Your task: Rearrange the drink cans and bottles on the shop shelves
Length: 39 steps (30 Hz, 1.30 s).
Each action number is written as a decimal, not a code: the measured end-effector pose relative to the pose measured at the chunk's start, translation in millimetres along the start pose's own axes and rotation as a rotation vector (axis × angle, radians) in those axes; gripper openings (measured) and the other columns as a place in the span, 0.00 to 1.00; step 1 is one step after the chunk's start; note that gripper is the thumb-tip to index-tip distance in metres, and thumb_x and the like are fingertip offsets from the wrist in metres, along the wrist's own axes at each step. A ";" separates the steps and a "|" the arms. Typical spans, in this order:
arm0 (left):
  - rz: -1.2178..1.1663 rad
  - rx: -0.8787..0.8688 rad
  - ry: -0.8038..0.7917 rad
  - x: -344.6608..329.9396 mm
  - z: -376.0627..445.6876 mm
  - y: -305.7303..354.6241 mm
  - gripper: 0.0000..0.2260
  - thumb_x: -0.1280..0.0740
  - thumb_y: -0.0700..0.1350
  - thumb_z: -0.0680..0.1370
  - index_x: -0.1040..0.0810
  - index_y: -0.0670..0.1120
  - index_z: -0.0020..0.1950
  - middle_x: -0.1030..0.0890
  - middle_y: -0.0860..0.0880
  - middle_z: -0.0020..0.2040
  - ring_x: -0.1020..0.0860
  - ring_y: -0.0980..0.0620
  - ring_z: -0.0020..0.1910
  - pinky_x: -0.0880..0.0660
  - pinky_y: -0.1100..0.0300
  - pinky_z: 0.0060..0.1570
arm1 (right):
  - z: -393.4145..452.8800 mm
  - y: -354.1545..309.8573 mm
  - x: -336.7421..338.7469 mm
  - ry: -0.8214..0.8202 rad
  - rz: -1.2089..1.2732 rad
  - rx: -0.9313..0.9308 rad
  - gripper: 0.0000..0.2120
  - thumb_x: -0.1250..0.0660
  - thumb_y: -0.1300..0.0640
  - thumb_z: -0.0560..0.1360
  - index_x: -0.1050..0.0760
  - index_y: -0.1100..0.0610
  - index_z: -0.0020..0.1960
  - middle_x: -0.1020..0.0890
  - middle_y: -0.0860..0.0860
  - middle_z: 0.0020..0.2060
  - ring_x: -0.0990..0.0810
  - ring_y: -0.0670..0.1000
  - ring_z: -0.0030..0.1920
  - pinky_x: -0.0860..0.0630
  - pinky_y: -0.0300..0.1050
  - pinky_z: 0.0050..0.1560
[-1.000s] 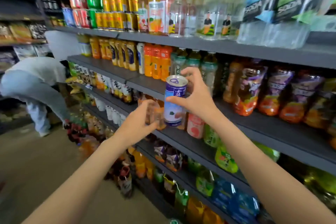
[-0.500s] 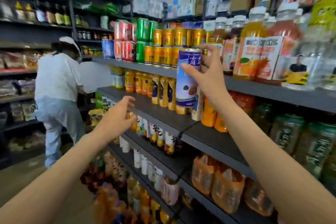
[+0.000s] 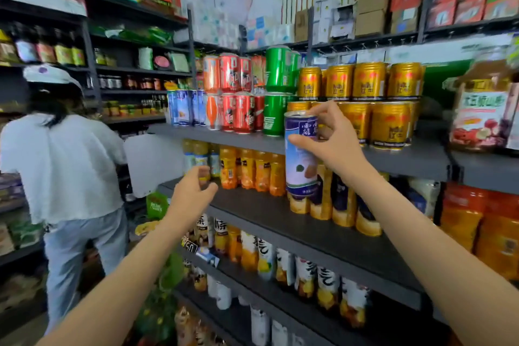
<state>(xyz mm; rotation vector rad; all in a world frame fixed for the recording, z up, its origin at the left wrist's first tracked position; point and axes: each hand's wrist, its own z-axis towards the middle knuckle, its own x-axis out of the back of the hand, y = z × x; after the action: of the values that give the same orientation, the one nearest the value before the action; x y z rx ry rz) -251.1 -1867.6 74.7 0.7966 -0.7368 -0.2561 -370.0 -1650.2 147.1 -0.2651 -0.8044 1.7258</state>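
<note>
The can [image 3: 301,154] is a tall, slim metal cylinder with a glossy printed wrap: deep purple at top and bottom, a pale blue and white middle, white characters near the rim, and a silvery lid. It is held upright in the air in front of the shelf [image 3: 331,229] edges, level with the gap between the gold-can shelf and the one below. The right hand [image 3: 334,143] grips it near the top, thumb across the front, fingers curled behind the rim. The left hand [image 3: 192,194] is raised lower and to the left, fingers loosely bent, holding nothing.

Just behind the can stand gold cans [image 3: 370,104], ribbed and shiny, stacked two high. To their left come green cans [image 3: 276,93], red cans [image 3: 233,94] and blue cans [image 3: 182,107]. The shelves are flat, matte dark grey boards. Below sit orange bottles [image 3: 247,168] of translucent plastic. At far left a person [image 3: 61,166] in a white top and pale jeans faces away.
</note>
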 end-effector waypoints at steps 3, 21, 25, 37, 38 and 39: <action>0.039 0.000 0.025 11.6 54.2 -46.8 0.17 0.37 0.39 0.78 0.32 0.42 0.67 0.25 0.44 0.62 0.26 0.47 0.59 0.28 0.50 0.59 | 42.7 21.6 -50.1 -0.017 -0.022 0.018 0.20 0.24 0.57 0.66 0.34 0.47 0.46 0.23 0.43 0.47 0.20 0.44 0.48 0.21 0.39 0.47; 0.055 -0.302 0.082 59.7 337.9 -221.7 0.25 0.35 0.37 0.75 0.37 0.39 0.71 0.31 0.40 0.67 0.33 0.43 0.67 0.36 0.56 0.61 | 270.7 116.0 -363.0 0.159 -0.098 0.064 0.21 0.26 0.58 0.69 0.33 0.58 0.56 0.23 0.51 0.47 0.22 0.51 0.47 0.24 0.42 0.49; 0.156 -0.435 0.027 68.9 395.6 -245.5 0.25 0.36 0.38 0.75 0.36 0.40 0.71 0.36 0.41 0.72 0.39 0.43 0.71 0.43 0.53 0.68 | 303.1 139.7 -405.4 0.295 -0.320 0.001 0.24 0.27 0.55 0.71 0.33 0.60 0.61 0.22 0.55 0.54 0.24 0.54 0.54 0.27 0.46 0.54; 0.013 -0.353 -0.095 49.2 444.8 -250.5 0.26 0.37 0.47 0.77 0.43 0.50 0.73 0.51 0.40 0.76 0.44 0.39 0.73 0.45 0.45 0.68 | 272.9 173.8 -431.9 0.263 -0.865 -0.262 0.46 0.31 0.56 0.73 0.61 0.54 0.76 0.35 0.55 0.67 0.25 0.56 0.56 0.25 0.54 0.53; 0.030 -0.354 -0.092 49.3 443.8 -249.9 0.25 0.38 0.48 0.78 0.42 0.51 0.73 0.52 0.40 0.76 0.45 0.39 0.73 0.46 0.45 0.68 | 275.9 174.6 -433.5 0.267 -0.952 -0.289 0.45 0.32 0.55 0.74 0.62 0.55 0.76 0.35 0.57 0.67 0.25 0.57 0.56 0.25 0.54 0.51; 0.034 -0.355 -0.096 50.0 443.4 -249.7 0.24 0.38 0.48 0.78 0.41 0.52 0.72 0.52 0.40 0.76 0.45 0.39 0.73 0.47 0.45 0.68 | 277.8 175.8 -435.3 0.268 -1.046 -0.313 0.44 0.33 0.54 0.75 0.62 0.56 0.76 0.35 0.58 0.66 0.25 0.58 0.56 0.25 0.53 0.49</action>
<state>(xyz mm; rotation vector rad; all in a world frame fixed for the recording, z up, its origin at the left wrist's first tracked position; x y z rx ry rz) -504.1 -2308.9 126.7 0.4373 -0.7671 -0.3846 -521.1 -2174.4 142.3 -0.2176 -0.7989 0.5709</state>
